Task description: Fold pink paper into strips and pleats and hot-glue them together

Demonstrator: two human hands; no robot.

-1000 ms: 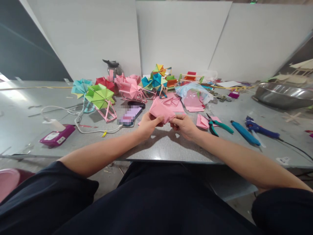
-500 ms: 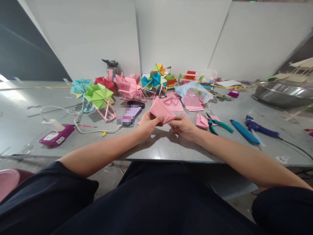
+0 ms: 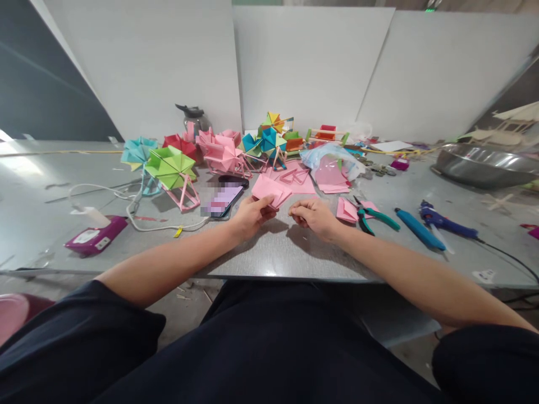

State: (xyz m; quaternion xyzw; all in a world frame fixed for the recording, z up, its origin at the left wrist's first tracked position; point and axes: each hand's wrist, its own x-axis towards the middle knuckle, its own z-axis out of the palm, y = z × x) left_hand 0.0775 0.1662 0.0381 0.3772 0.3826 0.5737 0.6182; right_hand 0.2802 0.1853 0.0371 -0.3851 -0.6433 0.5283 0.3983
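Purple pwr strip nr front edge of desk, L side, white charger atop. Blk-lidded bottle nr back edge. Phone btwn edges. Steel bowl R side, twd back edge; blue glue gun btwn bowl & front edge.

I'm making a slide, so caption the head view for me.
Left hand holding folded pink paper, right hand apart from it, with pliers and colorful paper models on the grey table.

Soft, fairly bright light puts diffuse shadows beneath the left hand and right hand. Glare whitens the tabletop far left of them; pixelation masks part of the nearby phone; outer edges stretch.
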